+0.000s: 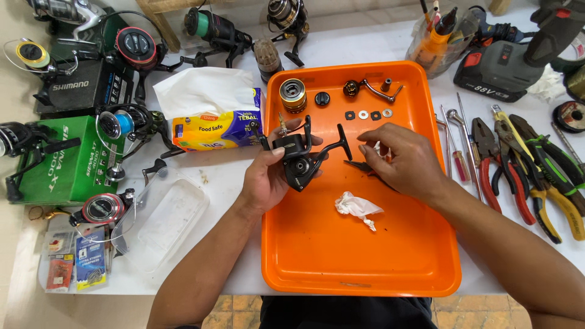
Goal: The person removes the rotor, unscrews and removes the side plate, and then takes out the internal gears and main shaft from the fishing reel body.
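My left hand [268, 176] grips a black fishing reel body [301, 159] over the orange tray [365, 268], its stem pointing up and right. My right hand [405, 161] hovers just right of the reel, fingers curled around a small dark tool [359, 166] and a bit of white tissue. At the tray's far end lie a gold spool [293, 95], a black knob [322, 98], a metal handle arm [373, 90] and a row of small washers [368, 114]. A crumpled tissue [358, 208] rests on the tray below my hands.
Pliers and cutters [524, 164] and screwdrivers [457, 146] lie to the right. A tissue pack [213, 122], several other reels [131, 49], green boxes [67, 164], a clear lid [161, 216] and a cordless drill [518, 55] crowd the table's left and back.
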